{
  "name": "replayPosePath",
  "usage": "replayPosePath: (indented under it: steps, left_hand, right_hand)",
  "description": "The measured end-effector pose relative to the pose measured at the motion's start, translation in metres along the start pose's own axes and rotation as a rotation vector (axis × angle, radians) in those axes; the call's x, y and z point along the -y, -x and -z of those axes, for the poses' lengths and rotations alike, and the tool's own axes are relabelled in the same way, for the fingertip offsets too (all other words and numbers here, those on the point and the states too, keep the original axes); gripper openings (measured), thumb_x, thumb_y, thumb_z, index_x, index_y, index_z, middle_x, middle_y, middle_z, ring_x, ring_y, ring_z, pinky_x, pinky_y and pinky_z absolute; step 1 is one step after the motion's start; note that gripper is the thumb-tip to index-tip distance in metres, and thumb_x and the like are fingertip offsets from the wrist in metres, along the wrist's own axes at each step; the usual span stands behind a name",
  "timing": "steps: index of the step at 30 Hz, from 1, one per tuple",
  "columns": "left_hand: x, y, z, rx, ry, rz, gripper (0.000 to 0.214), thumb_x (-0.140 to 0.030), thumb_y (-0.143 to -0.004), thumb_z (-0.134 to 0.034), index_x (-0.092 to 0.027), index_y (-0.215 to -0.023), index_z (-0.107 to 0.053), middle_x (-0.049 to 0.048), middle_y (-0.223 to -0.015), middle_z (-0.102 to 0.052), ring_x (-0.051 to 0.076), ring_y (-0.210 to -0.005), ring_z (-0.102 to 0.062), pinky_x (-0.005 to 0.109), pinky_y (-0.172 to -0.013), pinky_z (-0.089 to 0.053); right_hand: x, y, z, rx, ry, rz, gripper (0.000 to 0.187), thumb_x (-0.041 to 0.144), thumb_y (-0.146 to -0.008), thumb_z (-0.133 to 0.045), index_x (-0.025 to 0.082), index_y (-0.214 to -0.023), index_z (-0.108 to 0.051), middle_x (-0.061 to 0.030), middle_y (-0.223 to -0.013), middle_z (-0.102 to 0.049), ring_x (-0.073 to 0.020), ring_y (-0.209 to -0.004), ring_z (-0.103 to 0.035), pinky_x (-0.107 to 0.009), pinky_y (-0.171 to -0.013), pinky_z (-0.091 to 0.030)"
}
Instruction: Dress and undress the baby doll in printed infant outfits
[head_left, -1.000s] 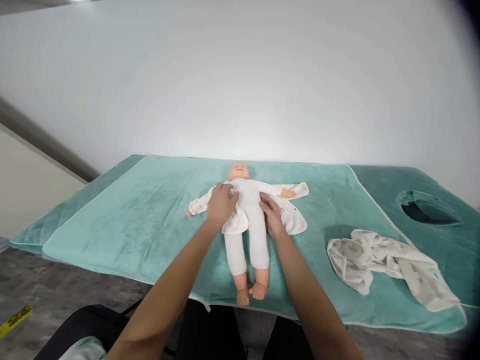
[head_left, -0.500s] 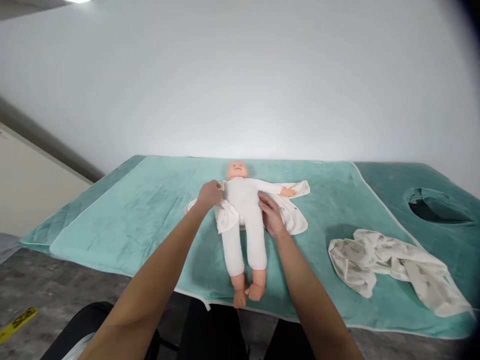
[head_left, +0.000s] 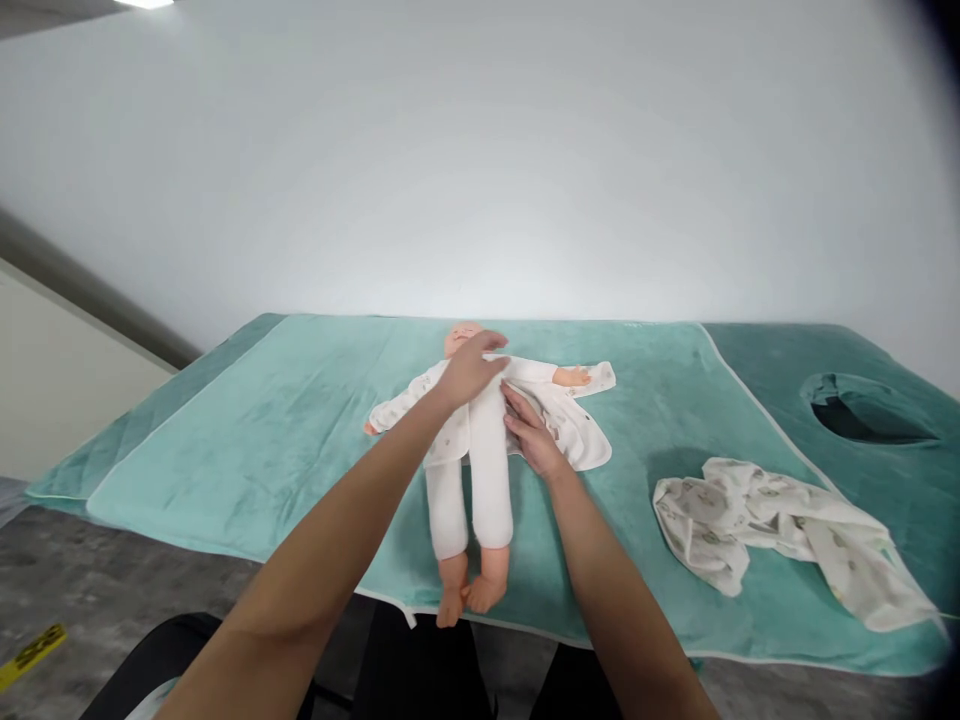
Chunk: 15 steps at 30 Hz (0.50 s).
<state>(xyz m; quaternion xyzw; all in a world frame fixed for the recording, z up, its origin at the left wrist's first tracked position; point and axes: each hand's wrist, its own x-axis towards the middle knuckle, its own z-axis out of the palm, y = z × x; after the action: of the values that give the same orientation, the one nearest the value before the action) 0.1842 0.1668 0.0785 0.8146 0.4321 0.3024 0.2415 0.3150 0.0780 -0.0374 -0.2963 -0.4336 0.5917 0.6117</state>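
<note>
The massage table (head_left: 225, 430) carries everything, and on it the baby doll (head_left: 491, 470) lies face up, head toward the far edge and feet at the near edge; its legs have shifted slightly toward the left end in the last half second. The printed jacket (head_left: 574, 430) has changed most: its left front panel (head_left: 452, 440), drawn aside then, now lies over that side of the torso, so the doll is half covered, while the other half stays spread beside its flank. A crumpled printed garment (head_left: 772, 512) rests toward the near right corner, well apart from the doll. The face hole (head_left: 847, 420) near the right end is dark inside. The left hand (head_left: 474, 370) has moved across the upper chest, open, fingers extended and grasping nothing visible; whether it touches is unclear. The right hand (head_left: 534, 435) stays loosely open at the flank, with no cloth visibly pinched. As for what encloses anything, the left sleeve (head_left: 405, 405) contains one doll arm, its hand showing at the cuff; the right sleeve (head_left: 602, 378) lies beneath the other arm, not visibly around it.
</note>
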Motion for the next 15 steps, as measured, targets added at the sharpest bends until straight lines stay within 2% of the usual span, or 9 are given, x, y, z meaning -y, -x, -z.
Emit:
replayPosePath:
  steps: [2,4,5,7,10,13,15]
  left_hand:
    - [-0.001,-0.009,-0.023,0.078,-0.272,-0.147,0.056,-0.025,-0.081,-0.067,-0.027,-0.135,-0.054,0.0072,-0.14,-0.055,0.026,-0.136,-0.045,0.044,-0.114,-0.036]
    - [-0.007,-0.016,-0.044,0.21,-0.464,-0.24,0.069,-0.022,-0.076,-0.071,-0.027,-0.141,-0.048,0.0092,-0.144,-0.051,0.029,-0.139,-0.04,0.046,-0.114,-0.033]
    - [-0.012,-0.02,-0.051,0.289,-0.524,-0.267,0.068,-0.021,-0.077,-0.071,-0.027,-0.141,-0.047,0.01,-0.142,-0.052,0.029,-0.137,-0.042,0.046,-0.112,-0.034]
    - [-0.021,-0.026,-0.06,0.423,-0.597,-0.276,0.053,-0.018,-0.082,-0.063,-0.027,-0.134,-0.053,0.0096,-0.131,-0.06,0.028,-0.123,-0.054,0.042,-0.102,-0.04]
    - [-0.03,-0.035,-0.057,0.45,-0.683,-0.234,0.036,-0.014,-0.087,-0.052,-0.024,-0.121,-0.059,0.009,-0.112,-0.065,0.025,-0.101,-0.063,0.038,-0.086,-0.044]
    - [-0.027,-0.042,-0.046,0.395,-0.786,-0.262,0.033,-0.012,-0.086,-0.051,-0.021,-0.117,-0.059,0.0113,-0.109,-0.064,0.028,-0.097,-0.062,0.039,-0.079,-0.043]
    - [-0.02,-0.043,-0.039,0.388,-0.848,-0.308,0.034,-0.008,-0.087,-0.048,-0.02,-0.117,-0.059,0.0126,-0.108,-0.064,0.028,-0.098,-0.062,0.04,-0.08,-0.041]
  right_hand:
    - [-0.001,-0.001,-0.001,0.037,0.032,-0.041,0.056,0.039,-0.075,-0.078,0.034,-0.129,-0.065,0.0043,-0.149,-0.052,-0.0229,-0.145,-0.039,-0.042,-0.124,-0.025]
    - [-0.003,0.0,-0.004,0.077,0.06,-0.079,0.055,0.037,-0.071,-0.08,0.032,-0.125,-0.067,0.0033,-0.142,-0.059,-0.024,-0.141,-0.044,-0.041,-0.122,-0.027]
    - [-0.005,0.0,-0.006,0.097,0.073,-0.096,0.055,0.036,-0.069,-0.08,0.032,-0.123,-0.068,0.0029,-0.139,-0.061,-0.0246,-0.139,-0.047,-0.042,-0.121,-0.029]
    - [-0.01,0.002,-0.007,0.092,0.114,-0.112,0.053,0.034,-0.069,-0.079,0.031,-0.121,-0.068,0.0021,-0.133,-0.065,-0.0257,-0.133,-0.052,-0.043,-0.117,-0.035]
    - [-0.013,0.003,0.002,-0.1,0.245,-0.021,0.038,0.033,-0.074,-0.071,0.029,-0.112,-0.071,0.0004,-0.122,-0.069,-0.026,-0.126,-0.055,-0.042,-0.112,-0.04]
    - [-0.003,-0.003,0.029,-0.386,0.458,0.137,0.025,0.028,-0.08,-0.059,0.027,-0.101,-0.072,-0.0025,-0.116,-0.07,-0.0259,-0.122,-0.055,-0.042,-0.109,-0.041]
    - [0.011,-0.014,0.049,-0.509,0.654,0.164,0.024,0.025,-0.08,-0.055,0.026,-0.097,-0.071,-0.0045,-0.114,-0.069,-0.0269,-0.119,-0.055,-0.043,-0.105,-0.042]
